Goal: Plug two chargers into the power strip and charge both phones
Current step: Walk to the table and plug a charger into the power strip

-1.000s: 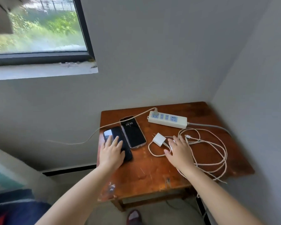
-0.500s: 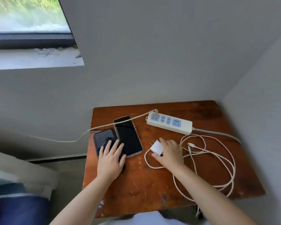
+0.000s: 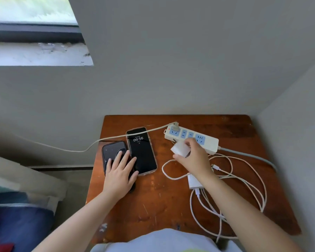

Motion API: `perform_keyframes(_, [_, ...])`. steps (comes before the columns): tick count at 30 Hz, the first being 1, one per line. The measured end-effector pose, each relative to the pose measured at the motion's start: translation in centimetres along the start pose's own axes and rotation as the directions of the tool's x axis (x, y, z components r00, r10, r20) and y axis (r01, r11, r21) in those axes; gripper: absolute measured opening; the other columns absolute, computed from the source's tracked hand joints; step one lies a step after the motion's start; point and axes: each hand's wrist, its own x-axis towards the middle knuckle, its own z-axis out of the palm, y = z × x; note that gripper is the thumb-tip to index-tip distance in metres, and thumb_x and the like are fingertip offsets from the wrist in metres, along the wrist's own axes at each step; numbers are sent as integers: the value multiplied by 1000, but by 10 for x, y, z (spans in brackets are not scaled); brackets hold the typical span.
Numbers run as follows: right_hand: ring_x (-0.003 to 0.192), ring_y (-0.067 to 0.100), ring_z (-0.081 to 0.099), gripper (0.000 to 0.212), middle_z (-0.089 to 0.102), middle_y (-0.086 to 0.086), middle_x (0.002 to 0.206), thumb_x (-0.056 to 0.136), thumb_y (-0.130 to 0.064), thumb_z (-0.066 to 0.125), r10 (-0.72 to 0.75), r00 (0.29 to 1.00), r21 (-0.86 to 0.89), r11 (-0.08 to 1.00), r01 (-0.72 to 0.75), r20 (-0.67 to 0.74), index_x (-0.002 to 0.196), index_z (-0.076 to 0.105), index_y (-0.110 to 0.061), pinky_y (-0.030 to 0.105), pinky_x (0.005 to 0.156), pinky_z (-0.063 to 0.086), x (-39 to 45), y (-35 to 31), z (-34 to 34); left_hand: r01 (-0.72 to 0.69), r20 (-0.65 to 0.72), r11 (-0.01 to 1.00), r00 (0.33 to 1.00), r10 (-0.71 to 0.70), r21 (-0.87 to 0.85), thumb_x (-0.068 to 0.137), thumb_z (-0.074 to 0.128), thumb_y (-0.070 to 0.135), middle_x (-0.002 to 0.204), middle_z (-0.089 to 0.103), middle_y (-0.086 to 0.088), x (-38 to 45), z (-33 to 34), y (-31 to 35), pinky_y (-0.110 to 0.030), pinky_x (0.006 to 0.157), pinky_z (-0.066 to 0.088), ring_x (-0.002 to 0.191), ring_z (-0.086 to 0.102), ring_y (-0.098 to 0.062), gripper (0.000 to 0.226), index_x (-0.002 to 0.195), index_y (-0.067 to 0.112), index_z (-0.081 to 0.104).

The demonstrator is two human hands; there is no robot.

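A white power strip [image 3: 210,142] with blue sockets lies at the back of the wooden table [image 3: 162,206]; a beige plug fills its leftmost socket. My right hand [image 3: 195,159] pinches a white charger block [image 3: 179,149] lifted just in front of the strip, prongs toward it. A second white charger [image 3: 193,181] lies on the table beside my right wrist, with white cables [image 3: 244,179] looped to the right. Two dark phones lie side by side at the left: the larger phone [image 3: 142,151] shows 09:56. My left hand [image 3: 119,173] rests flat, fingers spread, on the smaller phone [image 3: 111,151].
The table stands in a corner, with walls behind it and on the right. A beige cord [image 3: 91,144] runs from the strip over the larger phone's top end and off the table's left edge. The strip's grey cord [image 3: 253,157] trails right. A window ledge [image 3: 35,53] is at the upper left.
My right hand has closed on the white charger block and lifted it off the table toward the power strip. The larger phone's screen now shows the time. My left hand stays on the smaller phone.
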Motion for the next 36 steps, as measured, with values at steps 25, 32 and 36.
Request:
perform_keyframes(25, [93,23,59,39,61,10,111,81,-13,70,-72,898,-506,805,309,433,116,54,-8,25,68,43,92,-18,-67,11,59,1000,998,-13,29,76,-8,63,149,27,-7,26,1,14,-46,112,1,140,10,-28,81,136,25,31])
perform_keyframes(32, [97,24,59,38,59,11,117,83,-12,67,-11,890,-565,769,298,455,119,54,-9,27,74,47,98,-23,-68,7,52,999,999,-9,51,75,-9,63,150,24,-6,26,0,14,-44,110,-6,140,7,-27,80,137,27,28])
perform_keyframes(36, [100,25,59,38,60,12,118,85,-11,63,20,882,-605,735,306,470,122,53,-9,28,76,47,101,-35,-62,10,51,999,999,-12,46,76,-6,62,151,22,-6,27,2,13,-43,110,-7,140,6,-27,79,137,26,28])
